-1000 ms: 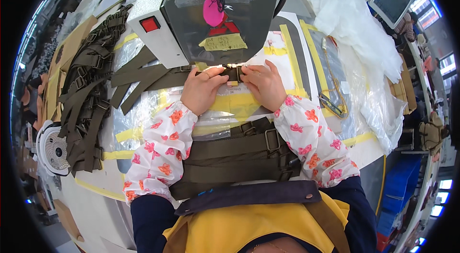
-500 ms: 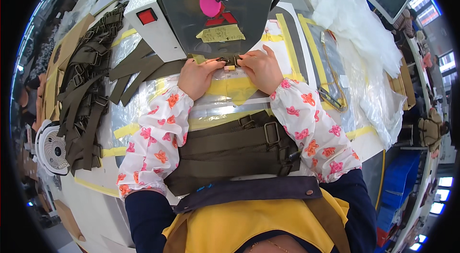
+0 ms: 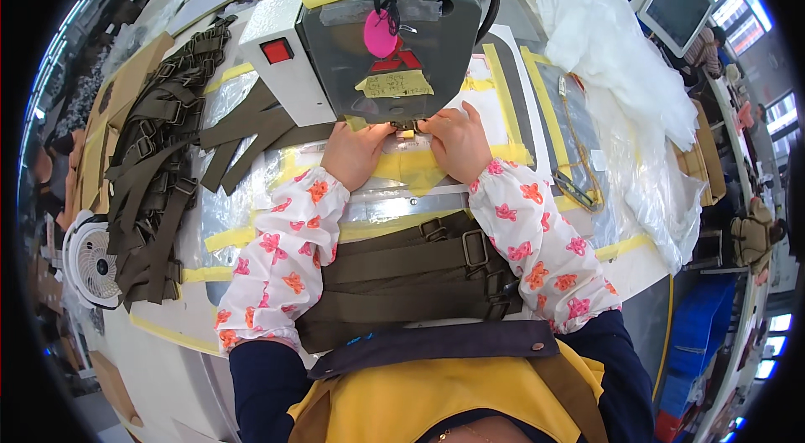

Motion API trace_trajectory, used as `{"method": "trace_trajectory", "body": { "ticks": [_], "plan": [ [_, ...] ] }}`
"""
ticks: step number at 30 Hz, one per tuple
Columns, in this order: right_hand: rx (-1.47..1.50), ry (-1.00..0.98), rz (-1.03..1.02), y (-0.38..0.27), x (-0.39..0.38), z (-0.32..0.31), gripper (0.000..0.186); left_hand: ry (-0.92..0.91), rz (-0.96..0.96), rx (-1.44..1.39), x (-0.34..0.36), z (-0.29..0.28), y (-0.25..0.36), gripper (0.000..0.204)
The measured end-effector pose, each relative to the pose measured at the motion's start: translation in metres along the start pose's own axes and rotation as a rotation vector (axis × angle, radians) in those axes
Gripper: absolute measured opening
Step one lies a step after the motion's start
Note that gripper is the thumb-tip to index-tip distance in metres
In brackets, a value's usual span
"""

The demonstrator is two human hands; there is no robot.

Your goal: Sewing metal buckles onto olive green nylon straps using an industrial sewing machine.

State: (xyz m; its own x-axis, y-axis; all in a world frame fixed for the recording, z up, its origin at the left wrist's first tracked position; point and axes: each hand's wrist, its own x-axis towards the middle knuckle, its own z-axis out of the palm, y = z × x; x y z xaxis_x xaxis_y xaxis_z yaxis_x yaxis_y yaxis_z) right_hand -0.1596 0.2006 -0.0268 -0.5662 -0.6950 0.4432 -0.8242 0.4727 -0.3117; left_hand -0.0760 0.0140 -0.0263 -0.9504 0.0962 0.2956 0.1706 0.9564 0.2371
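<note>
Under the grey head of a sewing machine [image 3: 381,49], both hands meet at an olive webbing strap [image 3: 302,135] with a small dark metal buckle [image 3: 407,125]. My left hand [image 3: 355,156] is closed, its thumb and fingers pinching the strap left of the needle area. From the other side my right hand [image 3: 459,143] pinches the buckle end, fingertips close to the left ones. The machine head partly hides the strap and the fingertips. Closer to my body lies a stack of olive straps [image 3: 402,275] with metal buckles, held by neither hand.
A heap of buckled straps [image 3: 151,158] hangs along the table's left side, beside a white fan [image 3: 88,263]. Clear plastic and white foam sheeting [image 3: 616,66] cover the right side. Tweezers [image 3: 577,191] lie on the right. Yellow tape borders the work surface.
The whole view has shifted, so the machine and table appear slightly lower. Both hands stay at the strap under the machine head, with little visible movement relative to it.
</note>
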Motion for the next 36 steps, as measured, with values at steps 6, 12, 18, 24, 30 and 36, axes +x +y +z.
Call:
{"method": "trace_trajectory", "body": {
  "ticks": [6,12,18,24,30,36],
  "plan": [
    [-0.029,-0.046,0.055,0.001,-0.002,0.002,0.021,0.088,0.147,0.005,-0.004,0.001,-0.001,0.025],
    [-0.018,-0.086,-0.012,-0.008,-0.018,-0.002,0.025,0.032,0.455,0.157,-0.006,-0.009,0.008,0.03],
    [-0.008,-0.037,-0.031,-0.015,-0.019,-0.002,0.025,0.035,0.374,0.11,-0.008,-0.014,0.007,0.023],
    [-0.002,-0.036,-0.04,-0.015,-0.018,-0.003,0.025,0.176,0.333,-0.055,-0.01,-0.005,0.003,0.02],
    [-0.066,-0.066,-0.032,-0.018,-0.012,-0.009,0.024,0.16,0.317,-0.079,-0.008,-0.005,0.003,0.021],
    [-0.102,-0.109,-0.019,-0.018,-0.007,-0.009,0.021,0.178,0.308,-0.095,-0.008,-0.001,0.0,0.022]
  ]
}}
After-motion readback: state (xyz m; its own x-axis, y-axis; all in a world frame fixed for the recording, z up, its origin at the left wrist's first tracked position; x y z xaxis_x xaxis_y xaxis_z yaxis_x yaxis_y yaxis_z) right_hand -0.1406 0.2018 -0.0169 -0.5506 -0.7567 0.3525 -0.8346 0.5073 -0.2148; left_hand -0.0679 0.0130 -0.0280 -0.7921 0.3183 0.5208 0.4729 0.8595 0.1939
